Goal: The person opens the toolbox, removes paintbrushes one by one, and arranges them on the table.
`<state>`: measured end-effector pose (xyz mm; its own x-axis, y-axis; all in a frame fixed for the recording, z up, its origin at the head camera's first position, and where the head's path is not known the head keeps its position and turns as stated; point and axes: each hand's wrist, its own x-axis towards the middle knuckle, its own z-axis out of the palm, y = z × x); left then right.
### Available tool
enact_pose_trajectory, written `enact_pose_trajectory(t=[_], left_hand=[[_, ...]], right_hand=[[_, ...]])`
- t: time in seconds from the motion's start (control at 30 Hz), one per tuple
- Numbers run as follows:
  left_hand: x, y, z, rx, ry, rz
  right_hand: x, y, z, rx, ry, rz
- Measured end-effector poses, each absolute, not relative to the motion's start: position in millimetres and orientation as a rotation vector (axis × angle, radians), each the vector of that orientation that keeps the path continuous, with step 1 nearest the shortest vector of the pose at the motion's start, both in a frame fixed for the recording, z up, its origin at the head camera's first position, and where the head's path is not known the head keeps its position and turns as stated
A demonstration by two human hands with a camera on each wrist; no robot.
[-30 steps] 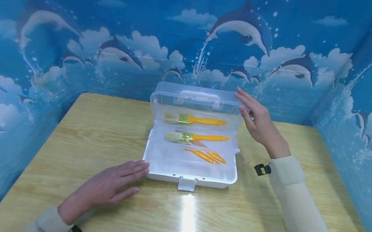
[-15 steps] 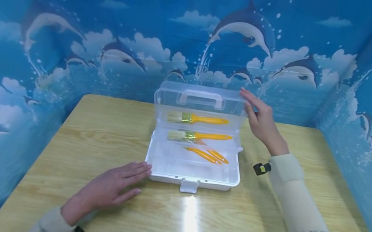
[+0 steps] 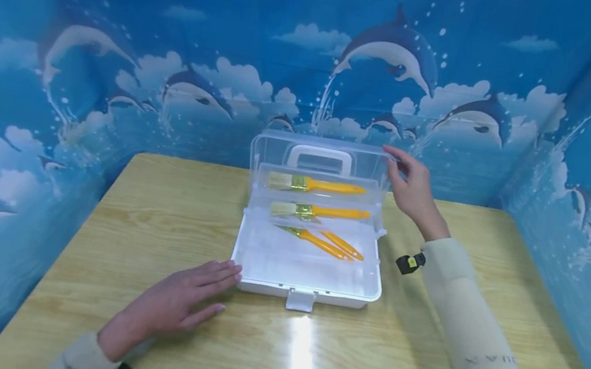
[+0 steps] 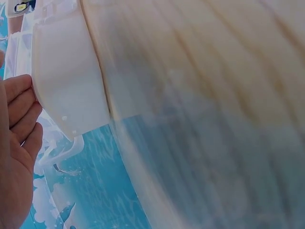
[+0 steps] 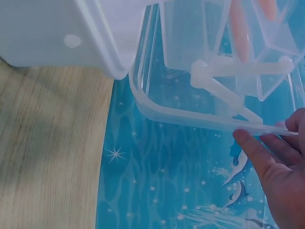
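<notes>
A white plastic toolbox [image 3: 309,273] with a clear lid [image 3: 272,147] stands raised open on the table. My right hand [image 3: 412,185] grips the lid's right edge, with thumb and fingers on either side in the right wrist view. My left hand [image 3: 177,299] lies with fingers extended, fingertips touching the box's front left corner. Linked to the lid are two clear trays, the upper one holding a paintbrush [image 3: 336,187] with a yellow handle, the lower one a second paintbrush [image 3: 340,212]. Two yellow-handled brushes [image 3: 329,246] lie in the base, their far ends partly hidden beneath the lower tray.
A white latch [image 3: 300,301] hangs at the box's front. The wood-grain table [image 3: 161,207] is bordered at the back and sides by a blue dolphin-print curtain [image 3: 241,23]. The lid's white handle [image 3: 322,151] faces the back curtain.
The lid has tipped farther back in my right hand, and its trays have lifted with it. More of the brushes in the base shows. My left hand stays at the corner.
</notes>
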<state>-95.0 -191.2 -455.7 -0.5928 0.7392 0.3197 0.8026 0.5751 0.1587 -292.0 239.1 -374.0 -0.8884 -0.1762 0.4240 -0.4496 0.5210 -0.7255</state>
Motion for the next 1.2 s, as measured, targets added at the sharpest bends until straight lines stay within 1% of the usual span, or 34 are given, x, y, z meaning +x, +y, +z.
enact_pose_trajectory(t=[0.5,0.87,1.2], left_hand=[[-93.8,-191.7,-455.9,-1.247,-2.62,-0.445],[-92.9,-190.9,-456.3,-1.253,-2.595,-0.421],[-93.0,-190.6,-457.8,-1.242,-2.594,-0.456]], right_hand=[[-307.9,230.5,-375.5,0.363,-2.516,1.35],[-322.4,228.6,-385.5,0.273,-2.554,1.333],[-329.1,239.7,-391.3,0.264,-2.725,1.527]])
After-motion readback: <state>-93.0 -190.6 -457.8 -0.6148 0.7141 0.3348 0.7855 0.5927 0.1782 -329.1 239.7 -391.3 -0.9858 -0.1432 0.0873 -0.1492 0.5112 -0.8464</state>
